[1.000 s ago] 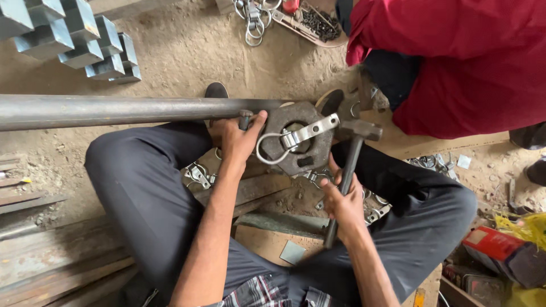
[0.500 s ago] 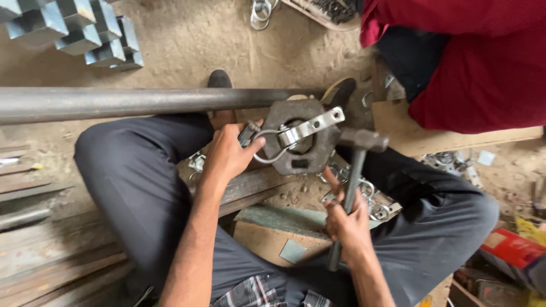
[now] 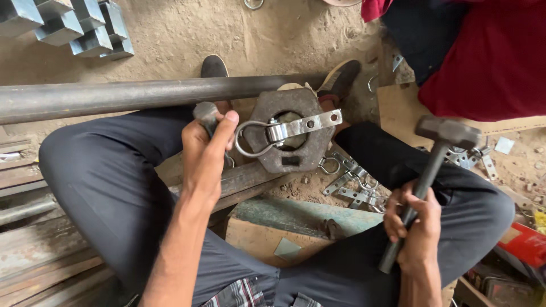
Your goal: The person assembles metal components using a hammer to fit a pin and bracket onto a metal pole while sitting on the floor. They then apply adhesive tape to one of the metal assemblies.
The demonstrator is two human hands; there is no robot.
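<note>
Seated cross-legged on a dirt floor, dark trousers filling the near half of the view. Left hand [image 3: 206,149] wrapped tight around a short metal rod [image 3: 206,113], thumb up along its right side, rod end poking out above the fist; how far the rod runs below the fist cannot be told. Just right of that hand, a thick rusty iron block [image 3: 287,159] with a round hole in the middle, resting on a bar across the lap. Lying over the hole, a bright metal clip [image 3: 284,132]: a wire ring at its left end, almost touching the left thumb, and a flat strap with two holes pointing right. Right hand [image 3: 414,224] closed around the lower part of a hammer [image 3: 433,165] handle, head raised up to the right, well apart from the block. Between block and right hand, a heap of loose clips [image 3: 352,185] on the floor. Far side: a long steel pipe [image 3: 142,95] running left to right, shoe tips just behind it. Far left, stacked metal blocks [image 3: 74,25]; far right, another person in red cloth [image 3: 495,62].
</note>
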